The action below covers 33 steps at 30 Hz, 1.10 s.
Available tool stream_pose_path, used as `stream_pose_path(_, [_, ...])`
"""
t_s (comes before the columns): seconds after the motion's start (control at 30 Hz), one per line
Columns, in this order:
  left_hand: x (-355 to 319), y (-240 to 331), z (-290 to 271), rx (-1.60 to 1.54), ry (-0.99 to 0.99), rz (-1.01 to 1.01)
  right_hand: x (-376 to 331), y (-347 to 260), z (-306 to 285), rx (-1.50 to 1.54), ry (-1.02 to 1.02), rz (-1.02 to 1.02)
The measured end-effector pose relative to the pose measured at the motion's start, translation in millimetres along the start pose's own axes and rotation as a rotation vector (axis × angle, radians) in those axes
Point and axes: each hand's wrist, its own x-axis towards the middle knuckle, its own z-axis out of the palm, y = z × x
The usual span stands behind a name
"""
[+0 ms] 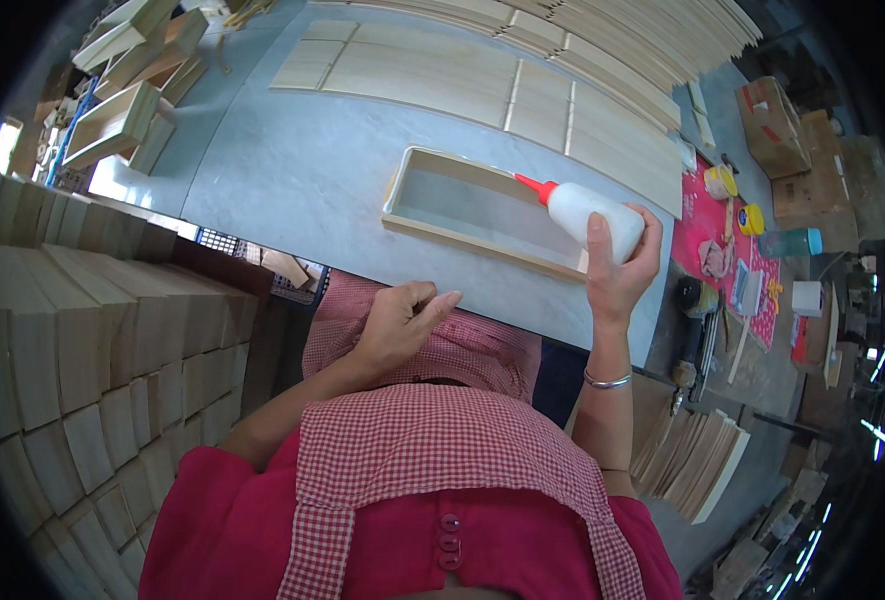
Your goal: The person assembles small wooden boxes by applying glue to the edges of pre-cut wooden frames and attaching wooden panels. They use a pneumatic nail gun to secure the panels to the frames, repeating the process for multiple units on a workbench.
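Observation:
My right hand (618,265) grips a white glue bottle (588,212) with a red nozzle, its tip pointing left over the near right end of a shallow rectangular wooden frame (415,168). The frame lies flat on the grey table (293,170) just beyond the near edge. My left hand (403,322) rests loosely curled against my red checked apron (433,440), below the table edge, holding nothing.
Thin wooden panels (523,90) lie in rows across the far side of the table. Stacked wooden blocks (83,340) fill the left. More frames (113,120) sit at the far left. A red cloth with tape rolls (733,215) and tools lies right; boards (693,460) lean below.

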Motion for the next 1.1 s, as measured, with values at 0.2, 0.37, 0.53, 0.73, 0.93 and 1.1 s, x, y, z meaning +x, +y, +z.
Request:
stream_pose_path(0.2, [0.7, 3.8, 5.8, 0.003, -0.013, -0.026, -2.9, 19.2, -48.2, -0.087, 0.081, 0.026])
stream_pose_path(0.37, [1.1, 4.5, 9.4, 0.011, -0.025, -0.007, -5.0, 25.2, -77.7, -0.150, 0.147, 0.041])
stream_pose_path(0.53, [1.4, 3.9, 12.0, 0.031, -0.048, -0.012, -6.3, 33.2, -96.3, -0.163, 0.202, 0.058])
stream_pose_path(0.73, [0.6, 2.6, 14.9, 0.038, -0.039, -0.028, -10.8, 30.7, -103.4, -0.184, 0.209, 0.072])
stream_pose_path(0.93, [2.1, -0.7, 16.9, 0.017, -0.043, -0.036, -29.4, 13.8, -117.2, -0.161, 0.190, 0.108])
stream_pose_path(1.1, [2.7, -6.0, 17.7, 0.022, -0.043, 0.000, -50.3, -5.3, -134.5, -0.212, 0.126, 0.146])
